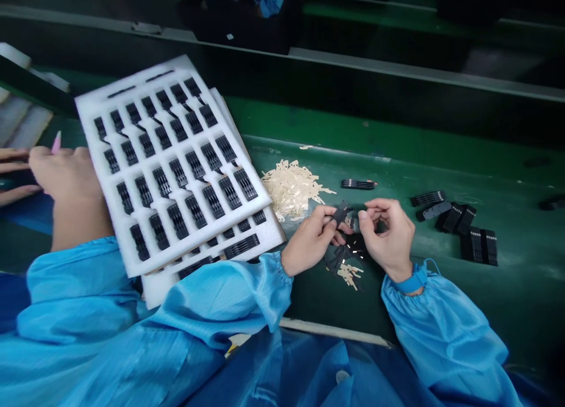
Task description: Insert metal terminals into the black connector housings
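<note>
The operator's left hand (309, 243) and right hand (386, 237) work close together over a green bench mat (498, 313), both in blue smock sleeves (229, 298). The left thumb and forefinger are clamped on a small black strip part (339, 214), which stands tilted between the hands. The right thumb and forefinger are together just beside that part, near a small shiny piece (351, 220); whether they grip either item cannot be determined from this view. The remaining right fingers are curled. A blue wrist strap (412, 280) is fitted on the right wrist.

Directly below the hands lie loose black scraps (342, 257) and a small cluster of cream strips (348, 274). A larger heap of cream strips (291, 189) sits beyond the left hand. A single black strip part (358, 184) lies beyond the hands, and further black strip parts (454, 218) are grouped to the right.

Stacked white foam trays (132, 83) lie tilted at left, holding rows of black parts (179, 172) in their slots. A co-worker's hand (66, 171) rests against the trays' left edge, and a second hand (13, 171) lies further left, near a pink-tipped item (56, 142)
</note>
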Demonstrator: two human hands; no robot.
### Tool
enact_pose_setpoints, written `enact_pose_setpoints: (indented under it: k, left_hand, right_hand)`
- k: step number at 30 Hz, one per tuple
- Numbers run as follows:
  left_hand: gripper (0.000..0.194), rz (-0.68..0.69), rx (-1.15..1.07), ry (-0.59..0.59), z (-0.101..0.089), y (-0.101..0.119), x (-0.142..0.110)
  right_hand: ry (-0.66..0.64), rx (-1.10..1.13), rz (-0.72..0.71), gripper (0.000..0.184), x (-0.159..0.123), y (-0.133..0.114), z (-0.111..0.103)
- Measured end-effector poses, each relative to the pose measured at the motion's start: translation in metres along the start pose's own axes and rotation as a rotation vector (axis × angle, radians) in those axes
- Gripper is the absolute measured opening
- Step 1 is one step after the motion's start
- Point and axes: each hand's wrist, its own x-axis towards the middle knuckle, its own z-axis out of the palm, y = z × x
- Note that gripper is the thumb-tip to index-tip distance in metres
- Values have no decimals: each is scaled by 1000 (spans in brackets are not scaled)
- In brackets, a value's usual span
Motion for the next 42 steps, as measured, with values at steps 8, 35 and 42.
enact_pose_setpoints:
  k: [8, 35, 42]
  left_hand:
    - [16, -29, 91, 22, 2, -4, -2]
    - [12, -37, 350, 106, 10, 3, -9]
    - [15, -84, 159, 54, 13, 5, -7]
  right_hand:
    - [-82, 23, 38, 9, -2, -4, 6]
    - [-101, 138, 250, 10, -13, -3, 12]
    - [-84, 166, 286, 10, -13, -4, 13]
